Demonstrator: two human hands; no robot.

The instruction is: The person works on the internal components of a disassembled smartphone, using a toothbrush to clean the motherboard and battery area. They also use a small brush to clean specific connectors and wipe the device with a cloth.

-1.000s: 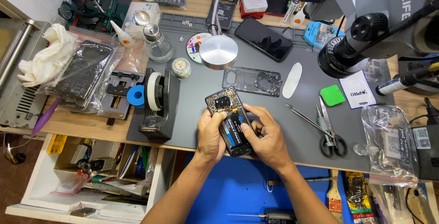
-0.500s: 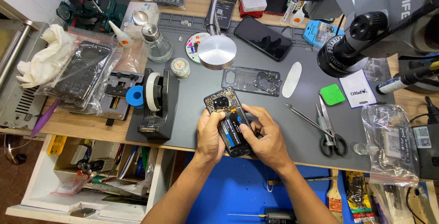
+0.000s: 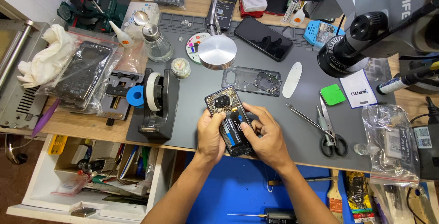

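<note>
Opened phone (image 3: 227, 114) gripped between left hand (image 3: 210, 135), right hand (image 3: 265, 135), over mat (image 3: 274, 109).

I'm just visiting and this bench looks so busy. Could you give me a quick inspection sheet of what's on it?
Surface: grey mat on a wooden bench, crowded.
Job's things: opened phone, back off, battery showing, held over the mat; loose back frame lies beyond it.
Clutter: tape dispenser, scissors, tweezers, glass bottle, second phone, bagged parts, white cloth.
Hands: left hand and right hand both grip the opened phone, thumbs on the battery.
Cables: black lead at the right edge.
Surroundings: microscope upper right, open drawer lower left, blue seat below.
</note>
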